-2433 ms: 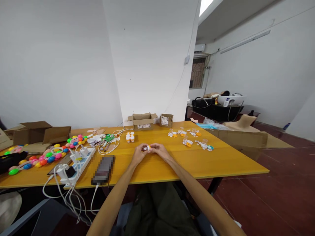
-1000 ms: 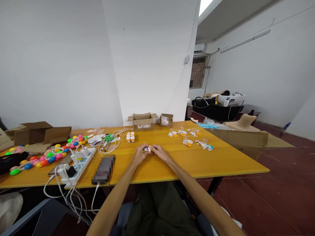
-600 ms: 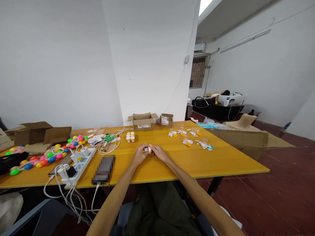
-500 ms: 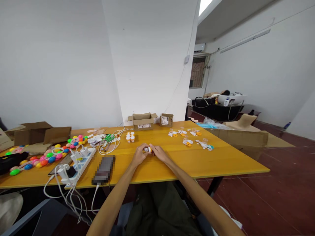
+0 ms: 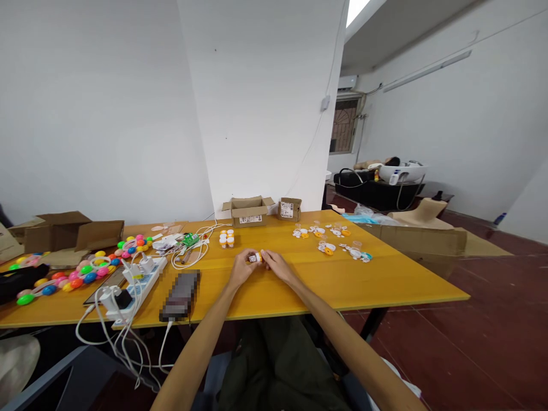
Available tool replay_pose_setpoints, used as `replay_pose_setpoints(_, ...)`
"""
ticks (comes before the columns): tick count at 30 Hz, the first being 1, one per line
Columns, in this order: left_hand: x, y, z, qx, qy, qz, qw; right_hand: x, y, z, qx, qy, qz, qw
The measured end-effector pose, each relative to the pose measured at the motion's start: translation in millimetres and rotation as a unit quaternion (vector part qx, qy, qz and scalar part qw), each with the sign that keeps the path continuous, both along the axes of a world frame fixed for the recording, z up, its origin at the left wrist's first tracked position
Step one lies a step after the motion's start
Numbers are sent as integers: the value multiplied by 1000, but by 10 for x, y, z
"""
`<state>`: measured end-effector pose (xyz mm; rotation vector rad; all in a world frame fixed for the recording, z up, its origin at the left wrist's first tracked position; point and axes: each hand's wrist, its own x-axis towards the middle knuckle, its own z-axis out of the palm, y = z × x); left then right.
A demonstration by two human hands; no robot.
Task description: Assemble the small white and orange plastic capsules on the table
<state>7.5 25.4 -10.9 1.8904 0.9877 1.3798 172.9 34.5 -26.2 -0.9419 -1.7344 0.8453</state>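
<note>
A small bottle (image 5: 256, 258) with a printed white label and an orange band lies tilted sideways between my two hands, over the middle of the table. Wrapped round its left end is my left hand (image 5: 241, 267), fingers closed. My right hand (image 5: 275, 265) pinches the bottle's right end, and its fingertips hide that end. Behind my left hand, a cluster of small white-topped jars (image 5: 226, 238) with orange bands stands close together. To the right of my hands lie loose groups of white, orange and teal plastic parts (image 5: 328, 249), with several clear cups among them.
An open cardboard box (image 5: 249, 217) and a smaller carton (image 5: 290, 210) stand at the wall. Left of my arms lie a phone (image 5: 181, 295), a power strip (image 5: 148, 282) with tangled cables, and colourful balls (image 5: 89, 278). The yellow table's (image 5: 411, 291) front edge runs below my forearms.
The bottle has turned a little in my hands and shows more of its label and band. My right fingers have shifted slightly at its end; my left hand stays around it.
</note>
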Motion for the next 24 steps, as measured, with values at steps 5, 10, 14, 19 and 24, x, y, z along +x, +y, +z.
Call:
replay_pose_setpoints(5,-8,17,-25,-6,-11,-1,1000,20,30,-19,-8,21,35,999)
replay_pose_setpoints(10,-12,20,-51,4,-11,-12,1000,40,47,-30,-10,8,39,999)
replay_pose_setpoints(14,-9,10,-48,10,-12,-31,999,40,52,-25,-26,2,52,998)
replay_pose_setpoints(19,-18,5,-43,21,-8,-42,999,31,50,-18,-43,10,61,997)
replay_pose_setpoints(24,-26,31,-73,6,8,-30,999,23,31,-13,-32,8,55,998)
